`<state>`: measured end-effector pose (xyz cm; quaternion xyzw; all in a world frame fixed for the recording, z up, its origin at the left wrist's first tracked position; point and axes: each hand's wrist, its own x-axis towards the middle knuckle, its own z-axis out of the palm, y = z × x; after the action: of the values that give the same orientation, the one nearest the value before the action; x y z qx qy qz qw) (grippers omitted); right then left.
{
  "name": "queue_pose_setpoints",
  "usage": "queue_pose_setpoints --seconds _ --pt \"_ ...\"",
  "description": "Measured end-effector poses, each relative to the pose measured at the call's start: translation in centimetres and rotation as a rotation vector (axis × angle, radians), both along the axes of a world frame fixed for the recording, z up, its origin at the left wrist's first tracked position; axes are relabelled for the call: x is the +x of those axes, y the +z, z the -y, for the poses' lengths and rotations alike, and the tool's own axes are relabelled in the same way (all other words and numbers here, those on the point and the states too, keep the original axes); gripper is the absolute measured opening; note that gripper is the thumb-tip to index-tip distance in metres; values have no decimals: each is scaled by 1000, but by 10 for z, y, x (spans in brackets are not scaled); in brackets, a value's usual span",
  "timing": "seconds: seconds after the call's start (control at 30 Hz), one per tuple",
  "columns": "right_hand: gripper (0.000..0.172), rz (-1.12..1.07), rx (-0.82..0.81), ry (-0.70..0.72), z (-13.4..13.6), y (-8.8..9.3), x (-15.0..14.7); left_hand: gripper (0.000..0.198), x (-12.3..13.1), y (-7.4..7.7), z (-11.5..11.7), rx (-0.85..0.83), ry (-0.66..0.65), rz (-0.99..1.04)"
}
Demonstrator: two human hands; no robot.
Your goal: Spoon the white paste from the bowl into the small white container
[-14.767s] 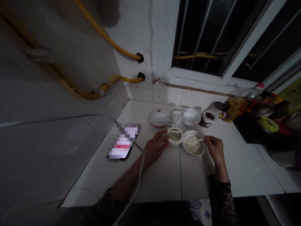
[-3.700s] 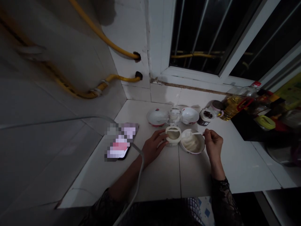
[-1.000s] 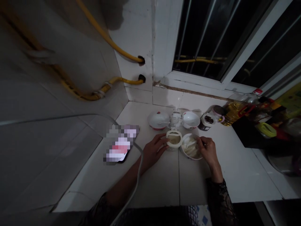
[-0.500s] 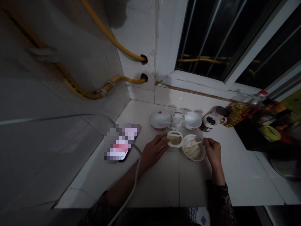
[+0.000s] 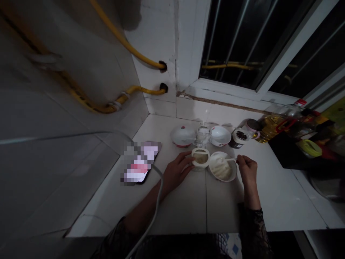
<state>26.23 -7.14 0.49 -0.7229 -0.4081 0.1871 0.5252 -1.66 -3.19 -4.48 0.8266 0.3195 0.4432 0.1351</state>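
My right hand [image 5: 247,169] pinches the handle of a small white spoon [image 5: 229,159]. The spoon's head rests over a pale powdery or pasty content in a white bowl [image 5: 235,174]. Against the left side of a clear jar with a cream-coloured rim [image 5: 201,166], my left hand [image 5: 176,169] curves its fingers, steadying the jar on the counter. Something pale is inside the jar. Jar and bowl stand side by side, almost touching.
Behind the jar stand a clear glass vessel [image 5: 202,135] and two white bowls, one left [image 5: 181,138] and one right [image 5: 221,136]. A dark-labelled jar [image 5: 238,139] and oil bottles [image 5: 269,127] line the right. A lit phone [image 5: 142,165] lies left; a white cable [image 5: 159,194] crosses in front.
My right hand has moved slightly right and up with the spoon, whose head now sits nearer the bowl's back left. My left hand stays at the jar.
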Motion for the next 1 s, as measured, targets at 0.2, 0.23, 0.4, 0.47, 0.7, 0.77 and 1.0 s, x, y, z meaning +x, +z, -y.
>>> queue_pose_setpoints --seconds 0.2,0.23,0.4,0.47,0.7,0.77,1.0 --pt "40 206 242 39 3 18 -35 20 1 -1 0 -13 -6 -2" --pt "37 327 310 57 4 20 -43 20 1 0 0 -21 -8 -6" --pt "19 1024 568 415 3 18 -70 20 0 1 1 -19 -5 -2" --pt "17 1064 603 410 2 18 -67 20 0 1 1 -13 -11 5" --pt "28 873 460 130 7 22 -11 19 1 -2 -1 -29 -24 25" --pt "29 903 349 153 9 19 4 19 1 -2 -2 -29 -23 21" --pt "41 902 73 423 10 4 4 20 1 -4 -1 -37 -20 27"
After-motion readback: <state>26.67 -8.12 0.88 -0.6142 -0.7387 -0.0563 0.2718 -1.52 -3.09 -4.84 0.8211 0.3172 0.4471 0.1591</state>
